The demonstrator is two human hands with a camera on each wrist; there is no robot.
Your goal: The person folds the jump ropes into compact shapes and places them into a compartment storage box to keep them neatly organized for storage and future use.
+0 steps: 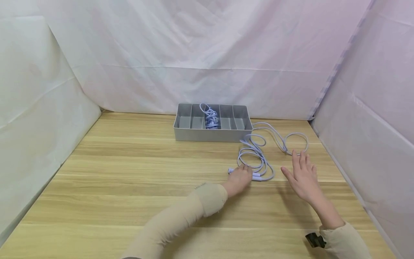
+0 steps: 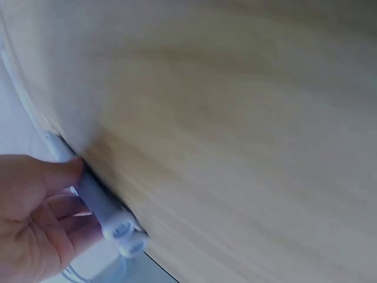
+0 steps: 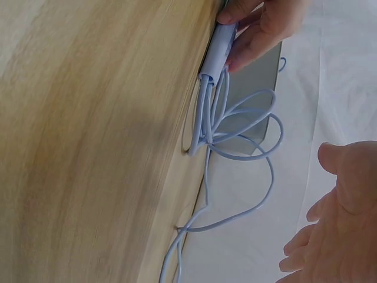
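Observation:
A lavender-blue jump rope (image 1: 257,158) lies loosely looped on the table, its two handles side by side. My left hand (image 1: 240,178) grips the handles (image 2: 97,197), thumb on one side and fingers on the other. In the right wrist view the cord (image 3: 207,118) leaves the handle end in several strands. My right hand (image 1: 303,178) is held over the table to the right, fingers spread and holding nothing. Its fingertips overlap the far loop of cord in the head view.
A grey divided box (image 1: 211,135) stands at the back of the wooden table (image 1: 129,172). A second bundle of lavender-blue cord (image 1: 211,118) sits in its middle compartment, one loop rising above the rim. White cloth (image 1: 200,86) hangs behind and on both sides.

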